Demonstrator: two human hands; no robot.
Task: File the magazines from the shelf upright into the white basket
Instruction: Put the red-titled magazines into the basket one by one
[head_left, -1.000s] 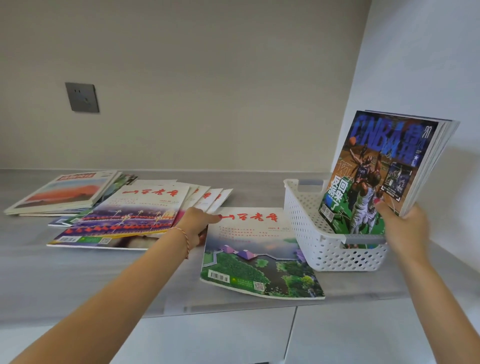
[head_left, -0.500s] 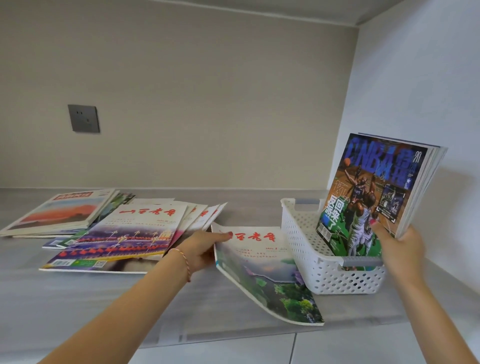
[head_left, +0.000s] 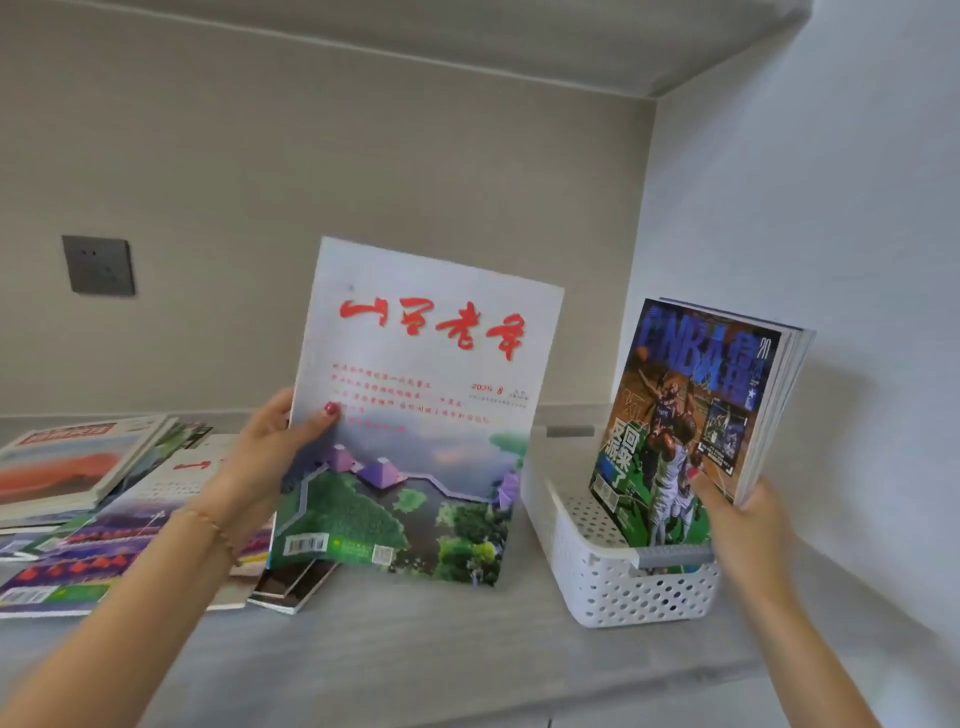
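My left hand grips the left edge of a white magazine with red lettering and a green landscape. It is lifted upright above the shelf, just left of the white basket. In the basket stand several magazines on end, the front one a basketball magazine. My right hand holds that upright stack at its lower right corner, thumb on the cover. More magazines lie spread flat on the shelf at the left.
The grey shelf runs to a side wall just right of the basket. A dark wall socket sits on the back wall at the left. A shelf board closes the space overhead.
My left hand has lifted the white magazine off the shelf from flat to upright. My right hand and the stack in the basket have stayed put.
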